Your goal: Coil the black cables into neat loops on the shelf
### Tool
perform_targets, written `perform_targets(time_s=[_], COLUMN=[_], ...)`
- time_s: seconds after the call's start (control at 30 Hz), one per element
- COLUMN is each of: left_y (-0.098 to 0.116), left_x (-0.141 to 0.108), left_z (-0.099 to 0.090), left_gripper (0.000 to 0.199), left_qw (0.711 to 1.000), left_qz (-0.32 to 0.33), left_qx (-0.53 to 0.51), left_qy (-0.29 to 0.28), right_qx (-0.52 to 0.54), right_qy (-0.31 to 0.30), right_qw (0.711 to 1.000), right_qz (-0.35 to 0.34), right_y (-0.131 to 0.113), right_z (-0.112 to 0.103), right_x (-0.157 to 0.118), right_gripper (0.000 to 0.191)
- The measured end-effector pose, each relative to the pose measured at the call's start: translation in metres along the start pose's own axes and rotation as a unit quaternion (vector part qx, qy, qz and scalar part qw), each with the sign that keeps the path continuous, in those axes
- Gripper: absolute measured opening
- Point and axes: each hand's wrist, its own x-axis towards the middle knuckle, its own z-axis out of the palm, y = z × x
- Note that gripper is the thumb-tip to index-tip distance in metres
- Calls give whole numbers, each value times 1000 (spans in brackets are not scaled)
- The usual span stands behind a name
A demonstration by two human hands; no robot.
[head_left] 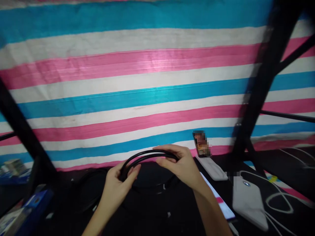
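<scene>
Between my hands is a coiled black cable [145,154], its upper strands arching from one hand to the other above the dark table. My left hand [120,178] is closed around the coil's left side, thumb across the front. The right side of the coil sits in my right hand [178,162], with thumb and fingers wrapped on it. The lower part of the loop hangs near the table and blends into the black surface. Another dark coil [90,190] lies to the left of my left hand, hard to make out.
At the right, a propped phone [201,144], a lit phone screen [218,196], a white power bank [249,200] and white cables [280,196] lie on the table. Blue boxes [34,206] are at the left. Black frame posts [261,78] stand before a striped sheet [137,98].
</scene>
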Motion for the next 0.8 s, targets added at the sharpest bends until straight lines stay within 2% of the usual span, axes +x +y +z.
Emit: perform_targets(time_s=[0.1, 0.2, 0.3, 0.4, 0.47, 0.57, 0.63, 0.73, 0.8], left_y=[-7, -14, -17, -14, -9, 3, 11, 20, 25], left_x=[3, 3, 0, -5, -9, -15, -19, -25, -26], left_z=[7, 17, 30, 39, 42, 42, 39, 30, 23], left_gripper=[38, 34, 27, 28, 25, 28, 33, 31, 30], left_qw=[999, 995, 984, 969, 961, 954, 944, 918, 905], left_qz=[-13, -13, -41, -52, -30, 5, 12, 12, -4], left_qx=[-34, -93, -160, -200, -217, -253, -293, -364, -391], left_qy=[-8, 12, 69, 138, 169, 160, 148, 156, 167], right_qx=[45, 140, 215, 251, 257, 253, 232, 174, 118], right_qy=[98, 208, 250, 249, 242, 223, 201, 140, 88], right_qw=[994, 968, 944, 935, 935, 940, 951, 975, 989], right_qz=[-30, -26, -8, -20, -39, -48, -25, 20, 21], right_y=[-1, 2, 6, 5, 2, 1, 3, 8, 8], right_z=[-3, 2, 8, 12, 12, 10, 9, 8, 7], right_x=[1, 2, 3, 3, 2, 1, 2, 3, 2], right_gripper=[17, 25, 34, 30, 27, 29, 31, 35, 36])
